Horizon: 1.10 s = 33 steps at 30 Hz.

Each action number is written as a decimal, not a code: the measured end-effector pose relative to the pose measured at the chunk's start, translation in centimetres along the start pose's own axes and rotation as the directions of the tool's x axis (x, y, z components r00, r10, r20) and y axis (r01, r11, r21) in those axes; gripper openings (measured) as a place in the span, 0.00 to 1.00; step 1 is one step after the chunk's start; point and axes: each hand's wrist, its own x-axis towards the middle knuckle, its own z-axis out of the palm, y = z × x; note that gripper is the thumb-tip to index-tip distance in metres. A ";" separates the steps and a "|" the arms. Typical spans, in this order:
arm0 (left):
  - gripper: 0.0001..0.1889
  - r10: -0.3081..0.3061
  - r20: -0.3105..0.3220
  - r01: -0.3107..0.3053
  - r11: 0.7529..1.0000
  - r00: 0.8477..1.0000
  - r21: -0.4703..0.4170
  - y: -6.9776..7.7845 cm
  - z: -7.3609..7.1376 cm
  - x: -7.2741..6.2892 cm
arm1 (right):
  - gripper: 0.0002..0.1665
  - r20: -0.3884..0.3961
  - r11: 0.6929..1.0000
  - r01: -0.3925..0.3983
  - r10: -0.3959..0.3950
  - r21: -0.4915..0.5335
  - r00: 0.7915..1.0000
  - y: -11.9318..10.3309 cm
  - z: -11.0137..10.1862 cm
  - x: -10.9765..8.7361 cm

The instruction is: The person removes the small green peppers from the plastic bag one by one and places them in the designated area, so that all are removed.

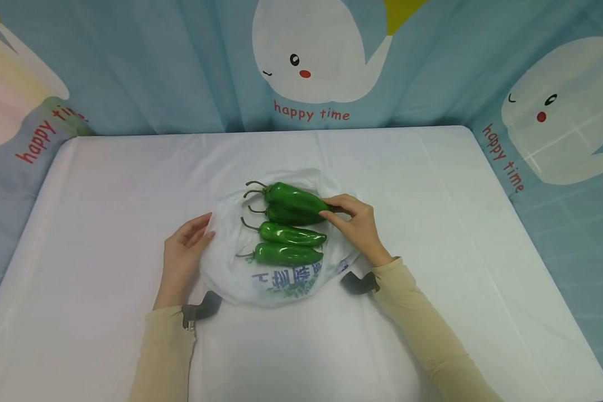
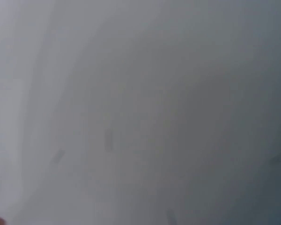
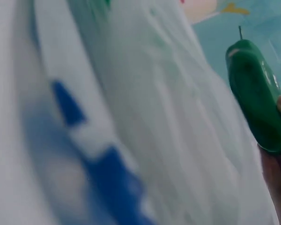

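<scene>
Several glossy green peppers with thin curved stems lie side by side on a white plastic bag in the middle of the table. Between thumb and fingers, my right hand grips the tip end of the uppermost green pepper, whose stem points left in the head view. At the bag's left edge, my left hand holds the plastic between thumb and fingers. Blurred white plastic fills most of the left wrist view. In the right wrist view the bag hides most of the other peppers.
A white cloth covers the table. Blue curtains with whale prints stand along the back and sides. Dark wrist-camera mounts jut inward from both sleeves, close to the bag's near edge. Blue and green printing marks the front of the bag.
</scene>
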 end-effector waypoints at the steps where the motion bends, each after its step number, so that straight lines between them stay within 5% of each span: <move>1: 0.20 0.001 0.000 -0.001 1.000 1.000 0.001 0.0 0.0 0.0 | 0.15 -0.007 1.000 -0.004 0.004 0.004 1.000 0.1 -0.1 0.0; 19: 0.20 -0.011 -0.007 0.011 1.000 1.000 0.005 -0.2 0.1 0.2 | 0.13 -0.138 0.979 -0.176 0.189 0.107 0.972 1.5 -2.3 -0.1; 25: 0.20 -0.008 -0.005 0.008 1.000 1.000 0.016 -0.1 0.0 0.1 | 0.15 -0.196 0.950 -0.282 0.304 0.134 0.932 1.9 -3.1 0.1; 33: 0.20 -0.005 0.014 0.005 1.000 1.000 0.000 0.0 0.0 0.0 | 0.15 -0.281 0.898 -0.398 0.437 0.186 0.855 3.7 -4.4 -0.1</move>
